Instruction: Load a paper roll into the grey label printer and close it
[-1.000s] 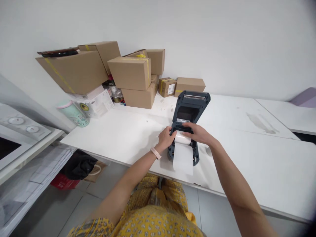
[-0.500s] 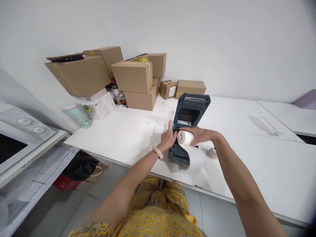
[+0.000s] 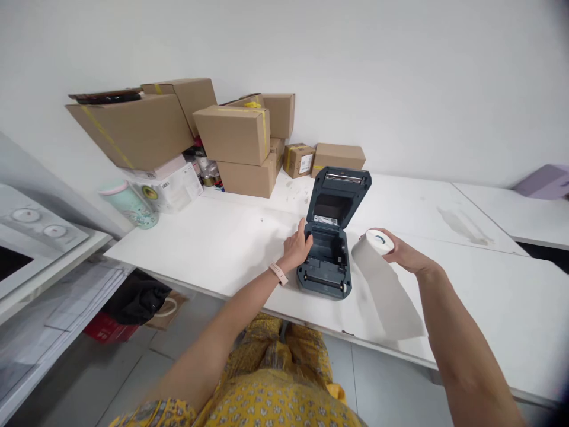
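A dark label printer (image 3: 324,261) stands on the white table (image 3: 222,249) with its lid (image 3: 334,198) tilted back and its roll bay bare. My left hand (image 3: 297,248) grips the printer's left side, the fingers at the edge of the bay. Off to the right of the printer, my right hand (image 3: 402,252) is closed around a white label roll (image 3: 379,242), with its cored end facing up. From the roll, a loose strip of label paper (image 3: 393,296) trails down toward the front edge of the table.
Cardboard boxes (image 3: 233,136) are stacked at the back left, with smaller ones (image 3: 338,159) along the wall. A mint tumbler (image 3: 131,204) leans by a white box (image 3: 171,190). At the far left is a microwave (image 3: 40,228); a purple object (image 3: 544,181) sits far right.
My right hand has lifted the label roll out of the printer's bay and carried it to the right, turning its end upward. My left hand has stayed at the printer's left side.
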### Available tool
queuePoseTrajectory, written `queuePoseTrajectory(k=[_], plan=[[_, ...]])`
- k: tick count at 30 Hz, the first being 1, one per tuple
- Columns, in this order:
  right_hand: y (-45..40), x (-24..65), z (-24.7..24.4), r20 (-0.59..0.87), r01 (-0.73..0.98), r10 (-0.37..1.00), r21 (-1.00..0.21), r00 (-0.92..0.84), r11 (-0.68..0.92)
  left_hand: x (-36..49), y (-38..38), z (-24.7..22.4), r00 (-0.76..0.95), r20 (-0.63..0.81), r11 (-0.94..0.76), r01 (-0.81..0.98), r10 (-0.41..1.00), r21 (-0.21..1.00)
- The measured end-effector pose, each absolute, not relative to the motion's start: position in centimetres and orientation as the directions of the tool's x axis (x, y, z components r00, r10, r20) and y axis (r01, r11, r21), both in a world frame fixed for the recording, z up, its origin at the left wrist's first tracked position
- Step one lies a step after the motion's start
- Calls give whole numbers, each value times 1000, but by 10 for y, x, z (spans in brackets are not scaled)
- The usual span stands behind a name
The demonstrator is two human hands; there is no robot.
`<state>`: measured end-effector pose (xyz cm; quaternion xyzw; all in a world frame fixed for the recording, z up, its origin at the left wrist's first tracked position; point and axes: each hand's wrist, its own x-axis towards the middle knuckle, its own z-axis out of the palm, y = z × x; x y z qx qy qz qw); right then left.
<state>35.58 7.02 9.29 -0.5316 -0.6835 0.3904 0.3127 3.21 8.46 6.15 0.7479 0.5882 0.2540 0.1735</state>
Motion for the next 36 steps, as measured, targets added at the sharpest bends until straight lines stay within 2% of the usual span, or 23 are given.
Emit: queuePoseTrajectory(k=[3,10,13,16,22,27,30,34,36], plan=[[86,351,77,-143,456,942,-890,-304,12,32,85,63,176,150,-229,816,973,531],[86,346,59,-232,469,925,-881,-299,-70,32,83,67,164,128,-207,830,978,518],[74,376,58,-236,427,944,-896,-232,-119,33,83,68,160,128,-204,827,979,524],[63,409,52,-258,467,957,-868,-130,-170,35,83,67,157,143,-209,821,977,532],[48,392,45,-393,491,842,-852,-370,-182,35,84,66,150,145,-206,812,978,547],[31,361,47,-355,506,901,-841,-249,-192,33,82,66,159,169,-228,790,973,569],[18,362,62,-267,452,936,-881,-229,-141,33,81,65,157,173,-230,777,972,585],[13,340,106,-112,415,927,-908,-359,51,33,82,64,143,162,-212,774,976,596],[23,310,125,-74,485,884,-855,-462,182,33,82,64,139,157,-206,780,978,591]])
